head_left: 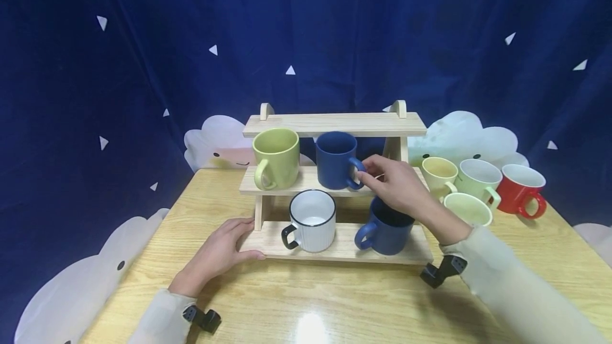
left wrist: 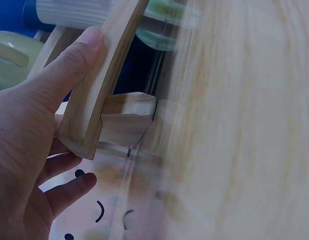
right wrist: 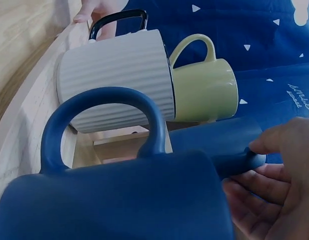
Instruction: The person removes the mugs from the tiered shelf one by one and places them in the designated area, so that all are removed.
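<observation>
A wooden three-tier shelf [head_left: 330,123] stands on the table. On its middle board are a yellow-green mug [head_left: 282,158] at the left and a blue mug [head_left: 336,161] to its right. My right hand [head_left: 399,182] pinches that blue mug's handle, turned to the right; the right wrist view shows thumb and fingers at the handle. Below, a white ribbed mug [head_left: 313,222] with black rim and handle and a second blue mug [head_left: 389,230] sit on the bottom board. My left hand [head_left: 222,248] holds that board's left end, its thumb [left wrist: 74,57] along the wood.
To the right of the shelf stand a yellow mug [head_left: 440,174], a pale green mug [head_left: 478,174], a red mug [head_left: 518,190] and a cream-green mug [head_left: 466,208] partly behind my right forearm. Cloud-shaped cushions [head_left: 217,139] and a dark blue curtain [head_left: 306,31] are behind the table.
</observation>
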Demonstrator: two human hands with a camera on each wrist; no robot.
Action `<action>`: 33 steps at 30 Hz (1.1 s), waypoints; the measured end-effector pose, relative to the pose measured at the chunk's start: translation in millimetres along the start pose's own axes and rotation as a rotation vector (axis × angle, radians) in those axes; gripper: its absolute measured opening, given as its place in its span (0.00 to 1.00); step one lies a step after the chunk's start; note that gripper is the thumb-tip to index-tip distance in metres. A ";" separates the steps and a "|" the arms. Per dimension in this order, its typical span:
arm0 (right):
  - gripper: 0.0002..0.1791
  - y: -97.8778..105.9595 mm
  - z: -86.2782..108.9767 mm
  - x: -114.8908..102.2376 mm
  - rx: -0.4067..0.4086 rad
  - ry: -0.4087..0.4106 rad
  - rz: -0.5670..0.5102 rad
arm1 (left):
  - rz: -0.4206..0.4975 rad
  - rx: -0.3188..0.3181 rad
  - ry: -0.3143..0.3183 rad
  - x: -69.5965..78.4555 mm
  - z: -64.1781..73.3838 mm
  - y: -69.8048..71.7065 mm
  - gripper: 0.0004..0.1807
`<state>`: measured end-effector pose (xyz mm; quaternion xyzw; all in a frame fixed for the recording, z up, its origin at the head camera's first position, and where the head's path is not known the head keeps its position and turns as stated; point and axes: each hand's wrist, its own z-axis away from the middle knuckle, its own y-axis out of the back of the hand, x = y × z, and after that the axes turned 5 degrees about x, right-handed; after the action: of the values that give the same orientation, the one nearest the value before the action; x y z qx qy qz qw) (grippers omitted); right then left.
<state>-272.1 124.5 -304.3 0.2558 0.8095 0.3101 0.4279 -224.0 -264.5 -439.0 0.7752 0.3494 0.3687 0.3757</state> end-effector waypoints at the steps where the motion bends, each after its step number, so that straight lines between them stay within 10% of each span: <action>1: 0.10 0.9 0.0 0.2 -0.003 -0.012 0.000 | 0.000 -0.002 0.002 0.0 -0.1 0.2 0.47; 14: 0.14 9.5 1.9 9.3 -0.062 -0.071 -0.069 | -0.018 -0.012 -0.004 -1.1 -1.4 1.1 0.48; 33: 0.16 18.0 14.4 26.5 0.058 -0.164 -0.196 | -0.021 -0.013 0.004 -1.7 -0.3 -1.6 0.47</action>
<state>-270.5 158.8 -311.8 0.2124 0.8015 0.2212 0.5133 -225.5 -265.0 -440.8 0.7681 0.3560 0.3687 0.3840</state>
